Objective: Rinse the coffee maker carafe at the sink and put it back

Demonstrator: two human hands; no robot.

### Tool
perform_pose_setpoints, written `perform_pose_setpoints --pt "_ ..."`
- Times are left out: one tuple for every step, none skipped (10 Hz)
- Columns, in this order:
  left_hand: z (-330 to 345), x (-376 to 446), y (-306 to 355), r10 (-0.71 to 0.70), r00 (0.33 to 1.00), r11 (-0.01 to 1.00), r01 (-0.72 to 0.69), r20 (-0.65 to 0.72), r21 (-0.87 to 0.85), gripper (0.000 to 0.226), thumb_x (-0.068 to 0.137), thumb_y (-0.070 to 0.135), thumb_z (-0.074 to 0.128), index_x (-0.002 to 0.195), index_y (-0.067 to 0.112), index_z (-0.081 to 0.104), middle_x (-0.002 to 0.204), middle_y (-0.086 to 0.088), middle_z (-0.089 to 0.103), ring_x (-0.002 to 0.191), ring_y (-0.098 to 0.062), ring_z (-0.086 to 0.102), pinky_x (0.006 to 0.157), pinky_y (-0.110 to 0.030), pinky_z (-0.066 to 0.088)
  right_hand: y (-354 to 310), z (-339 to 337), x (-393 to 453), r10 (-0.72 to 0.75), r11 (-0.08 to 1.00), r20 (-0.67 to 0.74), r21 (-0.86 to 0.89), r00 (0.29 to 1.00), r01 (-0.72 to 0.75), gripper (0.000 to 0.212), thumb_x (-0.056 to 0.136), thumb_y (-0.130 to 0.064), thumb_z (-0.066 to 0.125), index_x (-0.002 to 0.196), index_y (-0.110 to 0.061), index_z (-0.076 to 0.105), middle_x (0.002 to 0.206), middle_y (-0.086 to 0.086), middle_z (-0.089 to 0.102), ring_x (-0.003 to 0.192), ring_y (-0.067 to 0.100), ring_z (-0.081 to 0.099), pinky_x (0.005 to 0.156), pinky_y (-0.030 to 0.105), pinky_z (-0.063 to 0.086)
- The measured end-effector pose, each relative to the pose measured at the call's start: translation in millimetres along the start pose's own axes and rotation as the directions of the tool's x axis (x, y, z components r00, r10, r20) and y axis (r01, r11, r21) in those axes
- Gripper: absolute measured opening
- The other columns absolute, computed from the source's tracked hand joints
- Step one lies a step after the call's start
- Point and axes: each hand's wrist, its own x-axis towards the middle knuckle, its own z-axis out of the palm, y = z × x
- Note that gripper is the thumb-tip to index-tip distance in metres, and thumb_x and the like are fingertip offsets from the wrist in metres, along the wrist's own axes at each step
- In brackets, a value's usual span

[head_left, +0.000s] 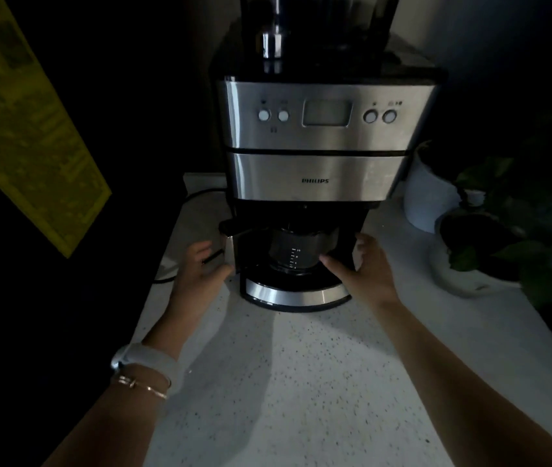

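Glass carafe point(296, 252) sits on the warming plate inside a steel coffee maker point(325, 143) on the speckled counter point(284, 382). Left hand point(202, 267) and right hand point(365, 267) flank it, each grip released. Likely fragile and slippery; its handle appears to point left.

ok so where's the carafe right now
In the head view the glass carafe sits centred on the coffee maker's warming plate, between the left hand and right hand.

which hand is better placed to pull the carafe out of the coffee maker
Probably left: the carafe has its handle sticking out toward the left hand, which is right beside it. The right hand faces only glass.
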Motion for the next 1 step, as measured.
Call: perform_pose_setpoints --pt "-16.0 -37.6 2.9 0.004 1.0 0.998 -0.005 -0.022 -0.068 0.03 0.084 0.009 0.059 0.112 0.016 0.055 0.11 0.004 0.057 0.11 -0.014 0.05 0.089 -0.021 0.039 1.6 -18.8 -26.8 0.089 0.996 0.105 0.01 0.99 -0.091 0.045 0.083 -0.036 0.066 0.122 -0.015 0.058 0.122 0.005 0.064 0.105 0.013 0.057 0.085 0.02 0.04"
